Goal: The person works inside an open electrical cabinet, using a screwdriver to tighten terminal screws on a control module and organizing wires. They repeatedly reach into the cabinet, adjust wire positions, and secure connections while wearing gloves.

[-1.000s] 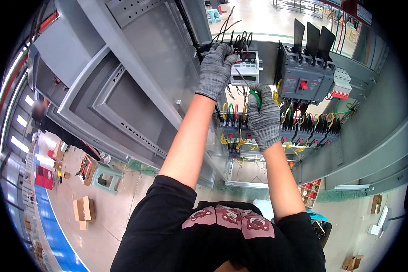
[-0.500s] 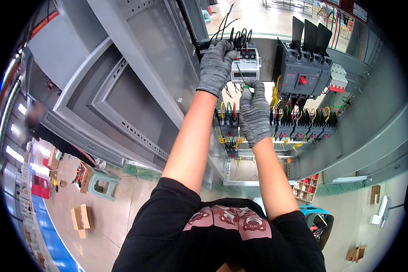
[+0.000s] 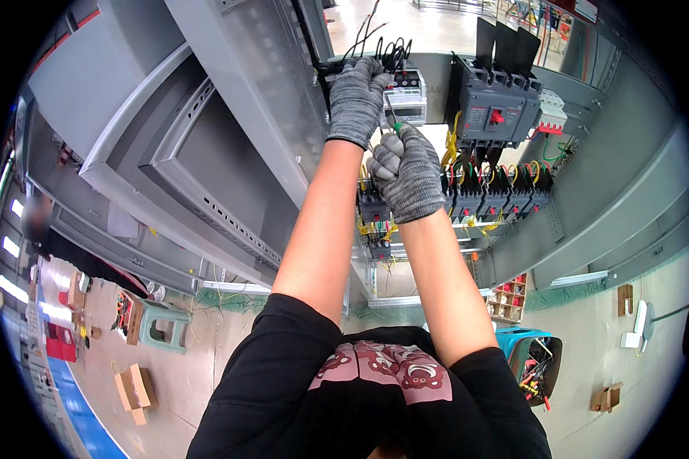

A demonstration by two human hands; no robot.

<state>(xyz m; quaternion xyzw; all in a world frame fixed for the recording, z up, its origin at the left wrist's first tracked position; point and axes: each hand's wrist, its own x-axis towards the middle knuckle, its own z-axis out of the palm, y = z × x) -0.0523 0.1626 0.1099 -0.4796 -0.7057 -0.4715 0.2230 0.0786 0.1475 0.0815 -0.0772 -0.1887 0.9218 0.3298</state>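
Both my hands wear grey knitted gloves. My left hand [image 3: 357, 99] is closed at the left side of a white modular meter [image 3: 406, 113] with a small dark display; its fingers pinch black wires [image 3: 394, 52] by the top terminals. Just below the meter, my right hand [image 3: 408, 172] is closed around a screwdriver [image 3: 398, 127] with a green handle. The thin shaft points up across the meter's left front to its upper terminals. Exactly where the tip sits is hard to make out.
Right of the meter is a large grey circuit breaker [image 3: 496, 111] with a red toggle and black barriers, then a small white breaker [image 3: 551, 113]. Several smaller breakers [image 3: 494, 200] line the row below. Grey cabinet panels [image 3: 230, 161] flank my arms. A tool bucket [image 3: 540, 367] stands at lower right.
My right hand has turned, its curled fingers now showing on its left side, with the screwdriver still in it. My left hand stays by the wires. The whole view has shifted slightly.
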